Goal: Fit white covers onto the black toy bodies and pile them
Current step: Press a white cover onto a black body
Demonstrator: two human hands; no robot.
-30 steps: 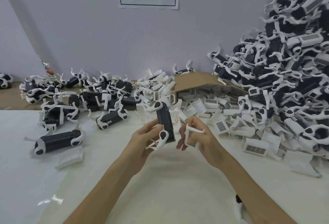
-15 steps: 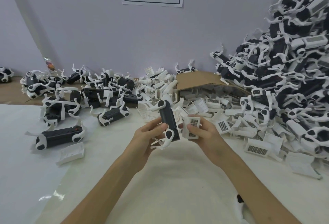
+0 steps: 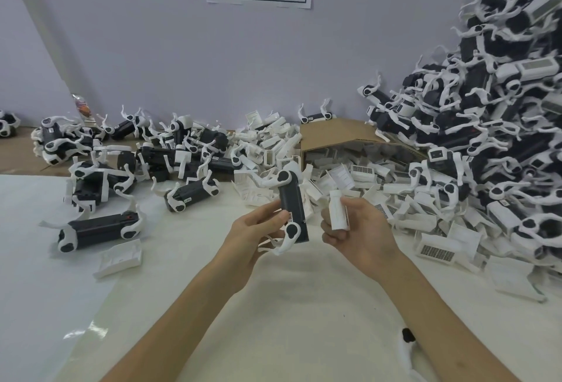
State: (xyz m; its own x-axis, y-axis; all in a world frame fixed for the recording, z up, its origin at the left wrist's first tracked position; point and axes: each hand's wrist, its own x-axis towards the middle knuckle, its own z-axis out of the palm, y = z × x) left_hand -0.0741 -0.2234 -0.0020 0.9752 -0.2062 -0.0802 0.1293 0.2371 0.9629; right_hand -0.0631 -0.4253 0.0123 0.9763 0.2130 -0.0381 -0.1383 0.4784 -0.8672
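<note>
Head view: the left hand point(image 3: 258, 238) grips a black body point(image 3: 292, 208) upright above the tabletop point(image 3: 289, 314), and the right hand point(image 3: 355, 229) pinches a white cover point(image 3: 338, 211) just beside it, not yet fitted. A tall pile point(image 3: 492, 108) of finished toys rises at right, so much looks done. Many uncovered bodies point(image 3: 130, 162) lie at left, and loose covers point(image 3: 359, 175) spill from the box point(image 3: 343, 135): plenty left.
</note>
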